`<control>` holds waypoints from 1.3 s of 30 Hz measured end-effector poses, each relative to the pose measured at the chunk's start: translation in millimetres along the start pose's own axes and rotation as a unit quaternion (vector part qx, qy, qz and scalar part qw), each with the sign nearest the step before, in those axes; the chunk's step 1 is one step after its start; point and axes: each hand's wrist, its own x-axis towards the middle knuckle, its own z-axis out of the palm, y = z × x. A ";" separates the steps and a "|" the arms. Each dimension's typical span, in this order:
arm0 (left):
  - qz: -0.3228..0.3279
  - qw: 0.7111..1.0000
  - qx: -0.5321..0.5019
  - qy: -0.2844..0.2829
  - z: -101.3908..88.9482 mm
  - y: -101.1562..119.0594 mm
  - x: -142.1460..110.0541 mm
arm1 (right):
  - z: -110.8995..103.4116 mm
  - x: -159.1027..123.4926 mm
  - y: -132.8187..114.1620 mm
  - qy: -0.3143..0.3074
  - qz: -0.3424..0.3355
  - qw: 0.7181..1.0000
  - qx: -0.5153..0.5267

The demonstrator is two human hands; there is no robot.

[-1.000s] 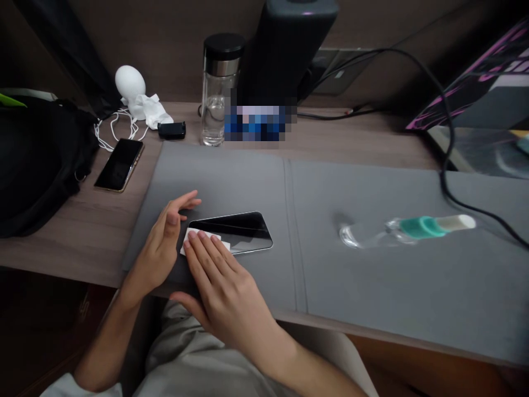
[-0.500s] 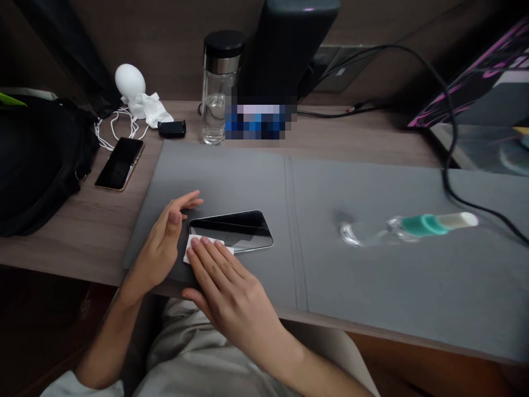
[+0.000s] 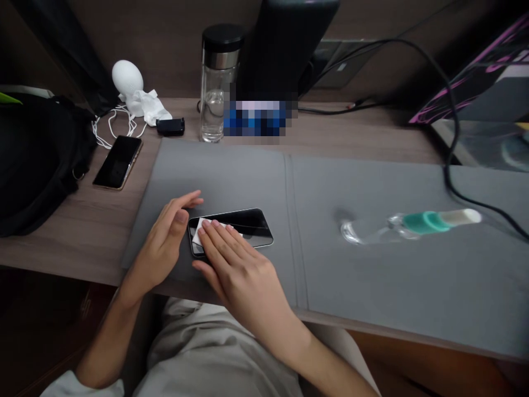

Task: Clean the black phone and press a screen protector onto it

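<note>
Phone (image 3: 254,229) lying flat on the gray mat (image 3: 351,286), black glass up, and look at the white wipe (image 3: 196,237) go! Half a second ago it overhung the near left corner; now it has slid up and inward onto the left part of the screen, and that corner is bare again. I read that as the rubbing shifting from the rim to the glass itself, with the right end uncovered. Right hand (image 3: 246,270) is flat, fingers stretched out together, pressing the wipe down rather than clenching it. Left hand (image 3: 165,242) holds nothing, fingers loose and lifted beside the phone's left end, hardly changed; whether it touches the edge, I can't tell. Off to the right, the green-banded bottle (image 3: 430,221) is well apart from both hands
</note>
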 end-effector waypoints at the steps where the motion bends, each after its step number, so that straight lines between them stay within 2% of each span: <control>1: 0.001 1.000 0.001 -0.002 0.1 0.1 0.4 | 0.3 0.5 2.0 0.001 0.001 1.000 -0.001; 19: 0.008 1.000 0.002 -0.011 1.3 0.2 1.6 | -13.0 -14.9 43.1 0.036 0.058 0.995 -0.069; 31: -0.007 1.000 0.002 -0.016 1.0 0.9 -0.4 | -20.9 -34.5 36.3 0.033 0.085 0.991 -0.095; 39: -0.003 1.000 0.006 -0.015 1.3 2.3 -0.8 | -32.8 -45.3 23.8 0.031 0.065 0.990 -0.125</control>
